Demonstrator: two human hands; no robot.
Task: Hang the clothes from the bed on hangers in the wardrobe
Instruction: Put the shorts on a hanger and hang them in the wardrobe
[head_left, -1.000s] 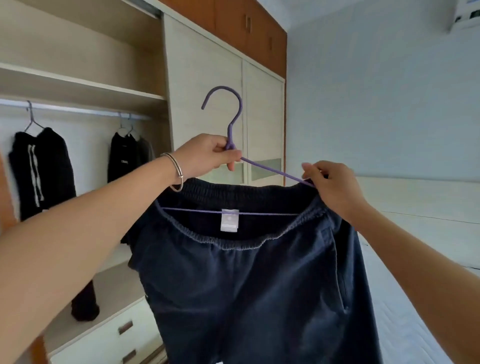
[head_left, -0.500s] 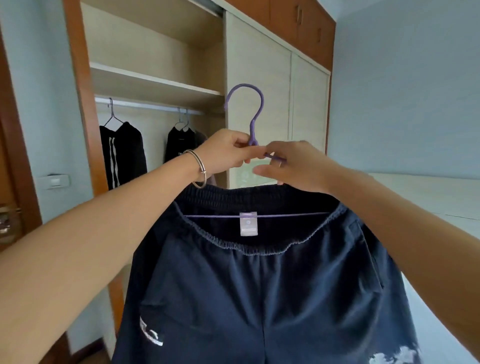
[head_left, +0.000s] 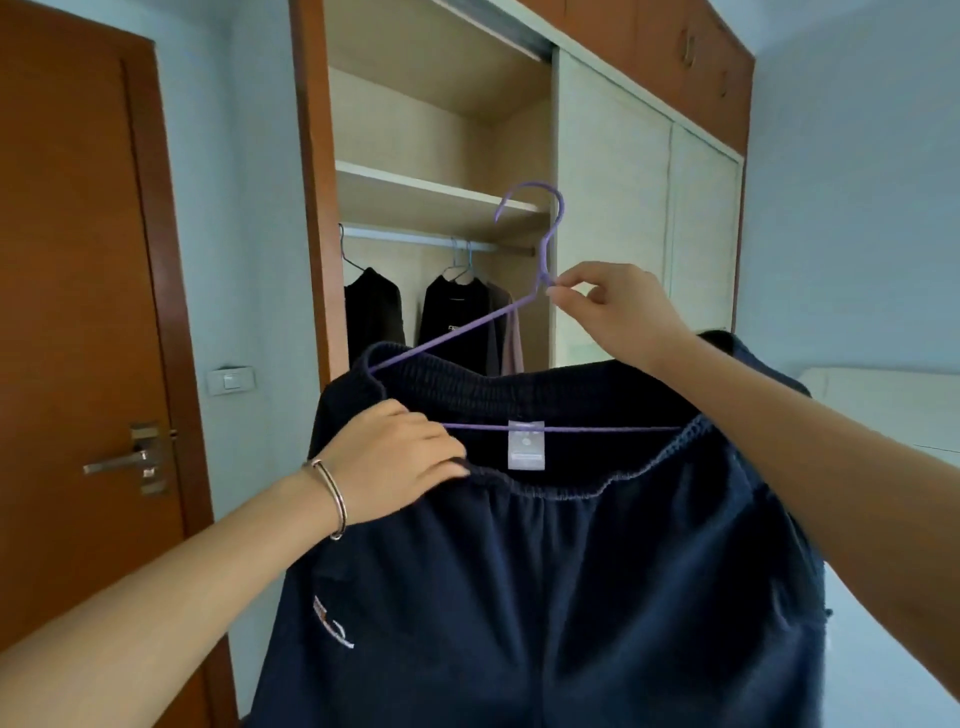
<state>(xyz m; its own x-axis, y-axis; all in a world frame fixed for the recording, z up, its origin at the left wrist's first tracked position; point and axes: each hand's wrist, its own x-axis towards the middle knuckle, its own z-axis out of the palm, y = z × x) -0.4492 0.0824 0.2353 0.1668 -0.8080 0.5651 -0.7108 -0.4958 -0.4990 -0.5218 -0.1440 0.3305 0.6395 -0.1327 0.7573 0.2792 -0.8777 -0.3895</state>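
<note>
Both arms are bare along the whole length in view, the left forearm (head_left: 156, 597) and the right forearm (head_left: 831, 447) alike. The left wrist wears a slim bangle (head_left: 332, 499) of silver-coloured metal, round in section and polished enough to catch a bright line of light. It may be two thin rings lying together rather than one, as the view is too soft to tell. The left hand (head_left: 395, 462) and the right hand (head_left: 613, 312) are bare too, and the nails on the right hand's thumb and forefinger look short and plain.
</note>
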